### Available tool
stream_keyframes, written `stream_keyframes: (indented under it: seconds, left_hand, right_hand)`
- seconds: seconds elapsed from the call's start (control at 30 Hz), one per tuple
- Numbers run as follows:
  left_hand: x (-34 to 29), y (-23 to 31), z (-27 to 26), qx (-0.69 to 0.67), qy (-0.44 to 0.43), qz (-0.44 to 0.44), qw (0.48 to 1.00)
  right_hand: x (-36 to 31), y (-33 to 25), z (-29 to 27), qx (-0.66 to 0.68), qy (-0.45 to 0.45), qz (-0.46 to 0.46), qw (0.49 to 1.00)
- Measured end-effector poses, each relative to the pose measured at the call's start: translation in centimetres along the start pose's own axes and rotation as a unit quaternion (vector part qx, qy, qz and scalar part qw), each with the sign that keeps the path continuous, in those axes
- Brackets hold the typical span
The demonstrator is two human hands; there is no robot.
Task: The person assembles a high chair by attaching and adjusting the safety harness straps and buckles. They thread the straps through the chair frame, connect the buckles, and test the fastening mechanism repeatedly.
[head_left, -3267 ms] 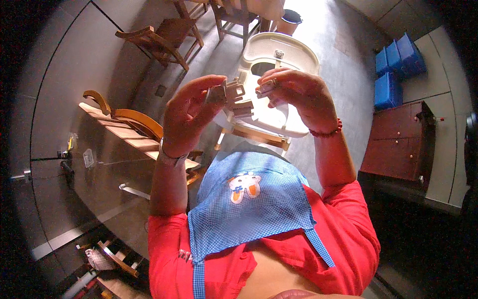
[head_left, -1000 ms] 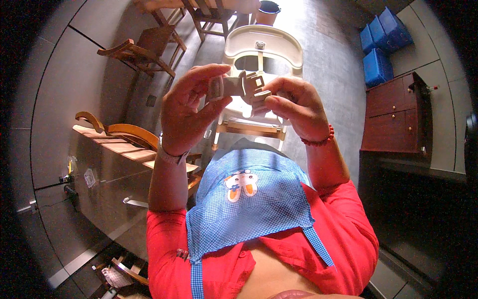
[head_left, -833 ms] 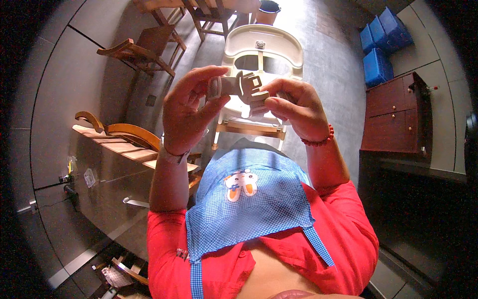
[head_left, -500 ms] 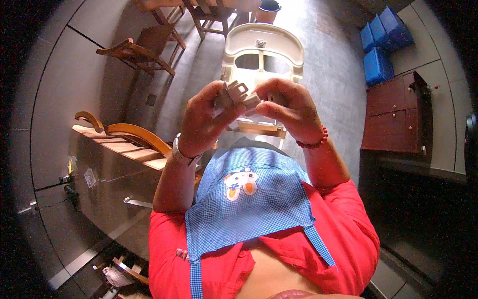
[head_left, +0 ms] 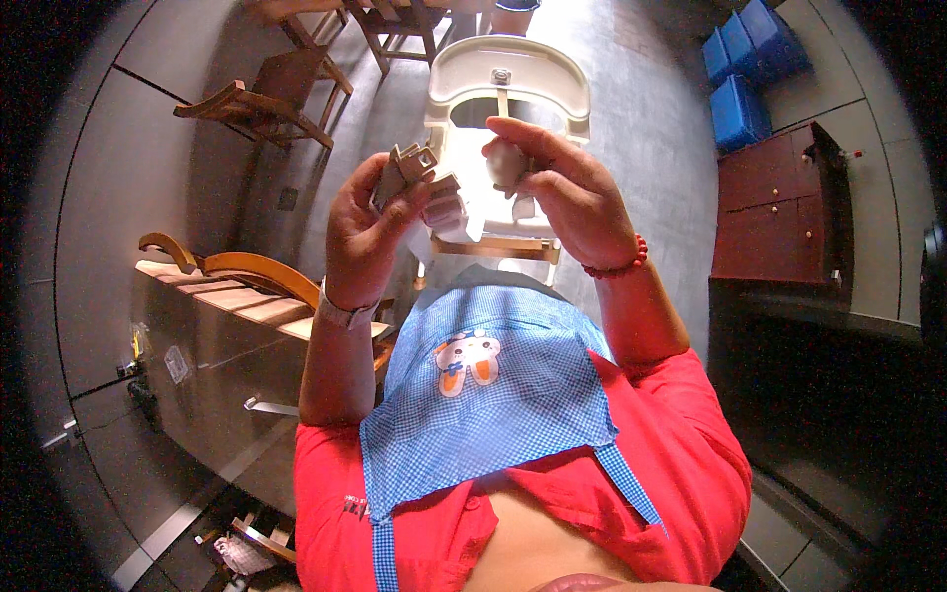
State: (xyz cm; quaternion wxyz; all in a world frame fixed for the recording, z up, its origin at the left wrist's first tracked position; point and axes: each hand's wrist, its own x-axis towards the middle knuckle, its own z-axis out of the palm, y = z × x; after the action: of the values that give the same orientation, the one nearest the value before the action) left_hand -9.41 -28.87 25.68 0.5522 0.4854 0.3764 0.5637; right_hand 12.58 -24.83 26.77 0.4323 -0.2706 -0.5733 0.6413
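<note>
The person's left hand [head_left: 367, 237] is raised in front of the chest, its thumb and fingers clamped on a pale plastic clip [head_left: 406, 168]. The clip has a square opening at its upper end and stepped edges on the side that faces the other hand; its lower part is washed out by glare. The right hand [head_left: 592, 202], level with it, has thumb and fingers closed around a small rounded pale piece [head_left: 507, 164]. Its far side is hidden by the fingers. The 2 held parts are apart, with a gap between them, and both are in the air over the seat of a white high chair [head_left: 464, 67]. The high chair stands on the grey floor [head_left: 651, 148], with a wooden bar across its near side.

A pale band [head_left: 350, 314] circles the left wrist and a red bead bracelet [head_left: 619, 259] the right. The blue checked apron [head_left: 483, 424] carries 1 rabbit patch [head_left: 469, 363].

To the left are a slatted wooden seat [head_left: 222, 294] and, farther off, a brown wooden chair [head_left: 286, 81]. To the right, blue boxes [head_left: 740, 113] sit beyond a dark red cabinet [head_left: 760, 217] with pale knobs.
</note>
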Motion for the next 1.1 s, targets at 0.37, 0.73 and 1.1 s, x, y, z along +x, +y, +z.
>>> stream_keyframes:
  seconds: [0.37, 0.73, 1.1]
  left_hand:
    - [0.0, 0.2, -0.4, 0.031, 0.001, -0.021, 0.999]
    - [-0.6, -0.1, -1.6, 0.074, -0.002, -0.046, 0.996]
    - [0.1, 0.7, -4.1, -0.092, 0.087, 0.011, 0.992]
  right_hand:
    - [0.7, 0.3, -0.2, -0.028, -0.035, -0.046, 0.998]
    - [-0.1, 0.4, -1.5, -0.052, -0.017, 0.064, 0.996]
    - [-0.7, -2.1, -5.9, -0.127, 0.143, -0.044, 0.981]
